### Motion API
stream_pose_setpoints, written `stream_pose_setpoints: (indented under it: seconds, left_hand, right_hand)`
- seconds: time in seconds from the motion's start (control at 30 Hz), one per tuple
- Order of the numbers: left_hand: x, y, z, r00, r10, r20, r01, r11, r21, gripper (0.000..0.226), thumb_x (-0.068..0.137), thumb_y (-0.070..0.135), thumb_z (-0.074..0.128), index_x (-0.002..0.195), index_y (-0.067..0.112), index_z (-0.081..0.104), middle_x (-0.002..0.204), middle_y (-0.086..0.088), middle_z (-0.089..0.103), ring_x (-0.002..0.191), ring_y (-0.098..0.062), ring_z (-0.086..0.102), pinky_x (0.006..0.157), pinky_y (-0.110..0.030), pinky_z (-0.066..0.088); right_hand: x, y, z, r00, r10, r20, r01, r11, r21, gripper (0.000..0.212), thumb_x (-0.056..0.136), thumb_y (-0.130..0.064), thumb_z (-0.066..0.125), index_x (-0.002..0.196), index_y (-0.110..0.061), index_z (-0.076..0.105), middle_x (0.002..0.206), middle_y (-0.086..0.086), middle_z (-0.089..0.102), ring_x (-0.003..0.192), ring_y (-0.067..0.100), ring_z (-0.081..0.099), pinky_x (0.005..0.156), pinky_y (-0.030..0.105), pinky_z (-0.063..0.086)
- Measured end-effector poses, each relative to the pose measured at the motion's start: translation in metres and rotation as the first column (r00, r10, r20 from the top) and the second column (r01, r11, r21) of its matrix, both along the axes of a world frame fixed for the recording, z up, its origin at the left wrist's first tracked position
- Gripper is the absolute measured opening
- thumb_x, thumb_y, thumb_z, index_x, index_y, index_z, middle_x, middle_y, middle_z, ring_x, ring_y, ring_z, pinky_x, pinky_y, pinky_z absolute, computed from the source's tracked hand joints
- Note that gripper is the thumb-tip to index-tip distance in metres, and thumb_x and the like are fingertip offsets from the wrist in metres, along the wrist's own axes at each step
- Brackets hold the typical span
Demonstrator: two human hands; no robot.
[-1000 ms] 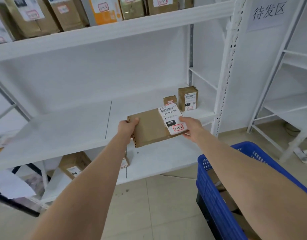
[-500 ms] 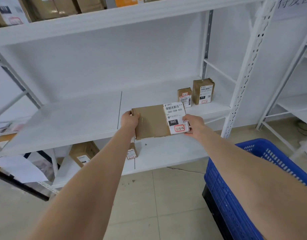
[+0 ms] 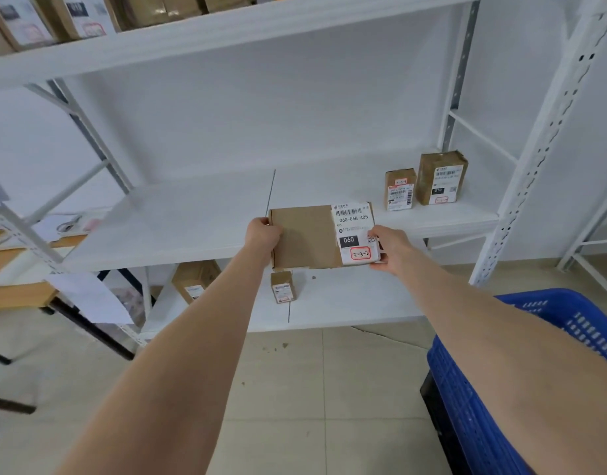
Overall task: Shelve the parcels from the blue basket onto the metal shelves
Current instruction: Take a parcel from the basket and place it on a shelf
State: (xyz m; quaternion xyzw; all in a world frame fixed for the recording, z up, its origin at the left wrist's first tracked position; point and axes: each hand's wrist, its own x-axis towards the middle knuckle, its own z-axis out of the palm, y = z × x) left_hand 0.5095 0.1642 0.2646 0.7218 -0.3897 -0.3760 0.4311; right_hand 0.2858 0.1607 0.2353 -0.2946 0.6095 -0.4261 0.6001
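A flat brown cardboard parcel (image 3: pixel 305 236) with a white label marked 060 is held at the front edge of the middle white metal shelf (image 3: pixel 192 217). My left hand (image 3: pixel 262 233) grips its left edge. My right hand (image 3: pixel 389 246) grips its right edge by the label. The blue basket (image 3: pixel 466 399) stands on the floor at lower right, largely hidden by my right forearm. Two small brown parcels (image 3: pixel 399 188) (image 3: pixel 440 176) stand upright on the same shelf at the right.
The lower shelf holds a small box (image 3: pixel 283 286) and a larger box (image 3: pixel 195 279). Several parcels line the top shelf (image 3: pixel 72 15). A perforated white upright (image 3: pixel 535 159) stands at right. A wooden table with papers (image 3: pixel 17 289) is at left.
Both hands carried the parcel forward and up to the middle shelf's front edge. The view has closed in on the shelf.
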Motion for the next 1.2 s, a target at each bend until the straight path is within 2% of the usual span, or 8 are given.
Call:
stream_pose_setpoints:
  seconds: [0.27,0.4,0.53,0.67,0.9,1.0,1.13,1.2]
  left_hand:
    - [0.045,0.000,0.008,0.999,0.051,0.004,-0.050,0.998,-0.024,0.045,0.088,-0.004,0.046,0.131,0.007,0.050,0.123,-0.013,0.058,0.109,-0.032,0.056,0.089,-0.040,0.049]
    - [0.081,-0.007,0.019,0.997,0.073,0.041,-0.070,0.996,-0.059,0.048,0.087,-0.005,0.046,0.134,0.007,0.048,0.124,-0.014,0.058,0.113,-0.033,0.056,0.094,-0.043,0.050]
    - [0.131,-0.018,0.025,0.995,0.082,0.061,-0.075,0.992,-0.103,0.050,0.087,-0.007,0.041,0.134,0.008,0.049,0.124,-0.015,0.059,0.116,-0.035,0.055,0.096,-0.043,0.046]
    - [0.206,-0.041,0.021,0.997,0.076,0.019,-0.073,0.989,-0.131,0.050,0.088,-0.008,0.041,0.135,0.008,0.048,0.124,-0.011,0.059,0.114,-0.031,0.056,0.097,-0.042,0.048]
    - [0.343,-0.089,0.005,0.998,0.058,-0.004,-0.058,0.995,-0.076,0.049,0.087,-0.007,0.039,0.134,0.008,0.046,0.126,-0.010,0.056,0.116,-0.031,0.053,0.100,-0.046,0.046]
    - [0.385,-0.109,-0.004,0.998,0.053,-0.019,-0.054,0.997,-0.049,0.048,0.087,-0.004,0.044,0.132,0.009,0.047,0.122,-0.008,0.056,0.114,-0.031,0.053,0.097,-0.044,0.048]
    - [0.418,-0.126,-0.013,0.999,0.053,-0.009,-0.053,0.998,-0.039,0.036,0.084,0.002,0.048,0.118,0.009,0.058,0.109,-0.010,0.062,0.099,-0.029,0.057,0.080,-0.035,0.051]
    - [0.429,-0.130,-0.015,0.998,0.070,-0.001,-0.070,0.996,-0.049,0.031,0.086,0.007,0.051,0.116,0.006,0.060,0.109,-0.016,0.063,0.100,-0.033,0.059,0.079,-0.038,0.050]
  right_hand:
    - [0.043,-0.011,0.012,0.998,0.069,-0.002,-0.069,0.997,-0.025,0.012,0.090,-0.010,0.052,0.102,-0.007,0.055,0.078,0.007,0.060,0.067,0.023,0.059,0.084,0.043,0.048]
    - [0.079,-0.030,0.018,0.996,0.086,-0.006,-0.086,0.990,-0.109,0.018,0.090,-0.021,0.064,0.101,-0.008,0.058,0.077,0.006,0.064,0.065,0.021,0.061,0.063,0.030,0.049]
    - [0.130,-0.055,0.018,0.991,0.117,-0.066,-0.126,0.982,-0.143,0.026,0.085,-0.030,0.073,0.087,-0.008,0.060,0.087,0.010,0.070,0.071,0.024,0.065,0.072,0.035,0.052]
    - [0.204,-0.082,0.011,0.985,0.140,-0.099,-0.154,0.977,-0.151,0.026,0.084,-0.030,0.073,0.088,-0.007,0.061,0.090,0.011,0.072,0.078,0.026,0.068,0.083,0.040,0.054]
    - [0.337,-0.118,-0.001,0.987,0.141,-0.082,-0.150,0.981,-0.125,0.021,0.084,-0.025,0.074,0.092,-0.009,0.064,0.094,0.012,0.073,0.081,0.026,0.070,0.070,0.037,0.057]
    - [0.377,-0.132,-0.010,0.987,0.150,-0.053,-0.155,0.980,-0.123,0.023,0.083,-0.021,0.075,0.100,-0.009,0.065,0.093,0.009,0.073,0.083,0.025,0.070,0.075,0.040,0.058]
    - [0.417,-0.148,-0.021,0.988,0.153,-0.037,-0.157,0.977,-0.144,0.026,0.081,-0.020,0.077,0.101,-0.011,0.063,0.094,0.008,0.072,0.078,0.021,0.069,0.059,0.031,0.053]
    - [0.433,-0.160,-0.029,0.987,0.154,-0.041,-0.158,0.976,-0.150,0.029,0.078,-0.020,0.080,0.100,-0.013,0.064,0.096,0.008,0.071,0.080,0.022,0.069,0.062,0.033,0.055]
